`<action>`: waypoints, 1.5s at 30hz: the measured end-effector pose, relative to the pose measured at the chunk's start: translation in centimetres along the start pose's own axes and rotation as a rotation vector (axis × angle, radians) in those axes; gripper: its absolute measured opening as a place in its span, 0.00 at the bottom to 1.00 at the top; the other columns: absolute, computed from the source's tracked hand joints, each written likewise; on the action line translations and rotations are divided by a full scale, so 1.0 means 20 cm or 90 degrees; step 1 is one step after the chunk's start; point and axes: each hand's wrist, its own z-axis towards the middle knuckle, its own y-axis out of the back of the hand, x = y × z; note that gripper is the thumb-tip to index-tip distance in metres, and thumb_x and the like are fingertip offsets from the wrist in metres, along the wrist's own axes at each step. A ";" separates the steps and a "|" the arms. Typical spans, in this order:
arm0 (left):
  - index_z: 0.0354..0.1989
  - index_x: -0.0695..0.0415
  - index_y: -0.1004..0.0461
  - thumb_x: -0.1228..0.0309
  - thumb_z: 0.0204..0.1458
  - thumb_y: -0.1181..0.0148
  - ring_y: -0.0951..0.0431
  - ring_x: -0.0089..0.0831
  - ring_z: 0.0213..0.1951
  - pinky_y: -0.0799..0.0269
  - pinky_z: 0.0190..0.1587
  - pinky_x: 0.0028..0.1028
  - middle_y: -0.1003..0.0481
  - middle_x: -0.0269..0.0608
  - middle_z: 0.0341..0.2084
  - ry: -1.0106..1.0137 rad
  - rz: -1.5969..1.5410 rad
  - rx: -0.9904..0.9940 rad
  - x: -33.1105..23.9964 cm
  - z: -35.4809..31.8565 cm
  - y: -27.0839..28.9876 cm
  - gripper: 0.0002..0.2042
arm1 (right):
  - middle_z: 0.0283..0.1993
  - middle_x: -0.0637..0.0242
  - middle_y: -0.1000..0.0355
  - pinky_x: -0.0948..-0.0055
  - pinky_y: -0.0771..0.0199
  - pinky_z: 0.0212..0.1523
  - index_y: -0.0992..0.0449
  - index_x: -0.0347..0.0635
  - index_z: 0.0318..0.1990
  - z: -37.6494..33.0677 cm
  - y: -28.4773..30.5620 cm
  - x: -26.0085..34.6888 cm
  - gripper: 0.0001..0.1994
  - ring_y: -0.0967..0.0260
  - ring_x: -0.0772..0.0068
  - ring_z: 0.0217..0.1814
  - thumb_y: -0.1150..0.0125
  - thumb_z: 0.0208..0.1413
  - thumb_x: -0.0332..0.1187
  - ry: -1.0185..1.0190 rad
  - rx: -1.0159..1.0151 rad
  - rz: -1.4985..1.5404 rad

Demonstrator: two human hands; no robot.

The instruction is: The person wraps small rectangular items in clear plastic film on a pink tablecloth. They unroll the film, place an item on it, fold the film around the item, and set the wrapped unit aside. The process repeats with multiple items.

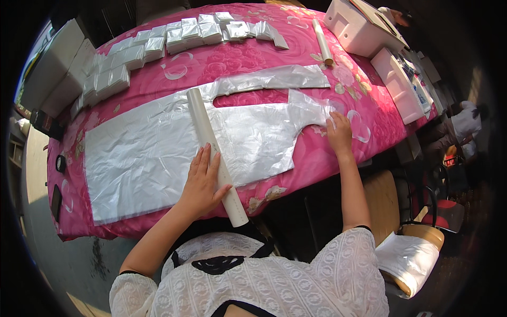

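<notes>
A thin, clear plastic apron (142,153) lies spread across the table, its cut-out straps toward the right. Across its middle rests a white plastic pipe (203,121), slanting toward me, its near end past the table edge. My left hand (202,179) lies on the pipe's lower half, fingers stretched out and thumb across it. On the right, my right hand (339,132) has its fingers closed at the end of the apron's nearer strap. The far strap (269,80) lies loose beyond a long slot.
Folded clear plastic packets (119,63) line the table's far left. A brown-ended tube (322,42) lies at the far right, beside white foam boxes (362,26). A phone (56,203) and tape roll (60,164) sit by the left edge. A wooden chair (383,201) stands right; another person (467,124) is beyond.
</notes>
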 end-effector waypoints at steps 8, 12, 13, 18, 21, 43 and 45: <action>0.61 0.62 0.49 0.63 0.46 0.43 0.58 0.54 0.64 0.58 0.64 0.42 0.57 0.57 0.63 -0.020 -0.013 -0.003 0.00 0.02 0.00 0.35 | 0.41 0.60 0.28 0.65 0.35 0.48 0.23 0.39 0.34 0.05 0.00 -0.05 0.10 0.34 0.57 0.46 0.42 0.47 0.35 -0.057 -0.010 0.043; 0.61 0.62 0.48 0.62 0.47 0.43 0.57 0.53 0.64 0.57 0.63 0.41 0.56 0.57 0.63 -0.027 0.001 0.002 0.00 0.03 0.01 0.34 | 0.41 0.61 0.27 0.66 0.35 0.48 0.23 0.39 0.32 0.04 -0.02 -0.09 0.10 0.34 0.59 0.46 0.39 0.45 0.34 -0.021 -0.007 0.037; 0.61 0.62 0.47 0.62 0.47 0.43 0.57 0.53 0.64 0.57 0.63 0.41 0.56 0.57 0.63 -0.027 0.004 0.003 0.00 0.03 0.01 0.34 | 0.41 0.61 0.27 0.66 0.35 0.48 0.23 0.39 0.31 0.02 -0.01 -0.09 0.09 0.34 0.58 0.46 0.39 0.44 0.34 -0.032 -0.005 0.044; 0.60 0.62 0.46 0.63 0.47 0.44 0.58 0.53 0.64 0.58 0.63 0.41 0.57 0.56 0.63 -0.015 -0.027 0.020 -0.02 0.04 0.03 0.32 | 0.37 0.64 0.27 0.69 0.33 0.45 0.26 0.38 0.28 -0.01 0.01 -0.01 0.06 0.32 0.64 0.42 0.39 0.45 0.31 -0.054 -0.085 0.110; 0.59 0.62 0.45 0.64 0.48 0.45 0.56 0.51 0.64 0.55 0.63 0.41 0.55 0.56 0.63 -0.026 -0.022 -0.041 -0.03 0.04 0.03 0.30 | 0.32 0.67 0.27 0.76 0.31 0.37 0.28 0.37 0.30 0.04 0.07 0.15 0.06 0.30 0.75 0.35 0.41 0.49 0.31 -0.244 0.010 0.434; 0.33 0.62 0.26 0.67 0.52 0.45 0.24 0.24 0.30 0.27 0.33 0.24 0.25 0.38 0.27 0.548 -0.639 0.061 0.77 -0.45 0.72 0.10 | 0.33 0.56 0.28 0.66 0.30 0.34 0.27 0.36 0.35 -0.40 0.41 1.28 0.17 0.28 0.61 0.33 0.42 0.49 0.44 -0.017 0.560 0.316; 0.33 0.61 0.26 0.66 0.51 0.44 0.24 0.25 0.32 0.27 0.34 0.24 0.24 0.38 0.29 0.556 -0.596 0.082 0.86 -0.48 0.76 0.10 | 0.24 0.59 0.28 0.66 0.30 0.30 0.26 0.36 0.30 -0.47 0.38 1.25 0.21 0.28 0.62 0.27 0.41 0.47 0.50 -0.063 0.628 0.185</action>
